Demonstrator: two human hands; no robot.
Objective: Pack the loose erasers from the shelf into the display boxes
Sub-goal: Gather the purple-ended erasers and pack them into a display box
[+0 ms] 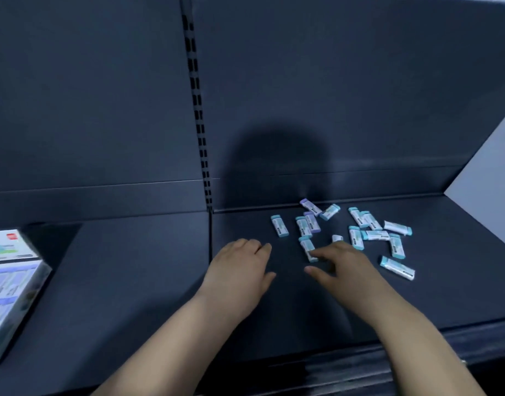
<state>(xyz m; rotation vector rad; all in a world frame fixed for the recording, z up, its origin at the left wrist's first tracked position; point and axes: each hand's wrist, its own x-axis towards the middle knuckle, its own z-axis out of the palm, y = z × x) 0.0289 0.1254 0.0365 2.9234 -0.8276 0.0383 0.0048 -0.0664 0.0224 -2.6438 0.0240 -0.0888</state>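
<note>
Loose erasers [374,235] lie scattered on the dark shelf [131,281], well apart from the display box [11,287] at far left. The right hand [345,264] has its fingers [317,254] spread, one tip touching an eraser. The left hand [240,270] curls its fingers under, and I cannot tell whether they hold anything.

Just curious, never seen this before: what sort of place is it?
Probably a shop's stationery aisle: a dark shelf with a slotted upright, loose erasers scattered on it, a printed display box at left.
</note>
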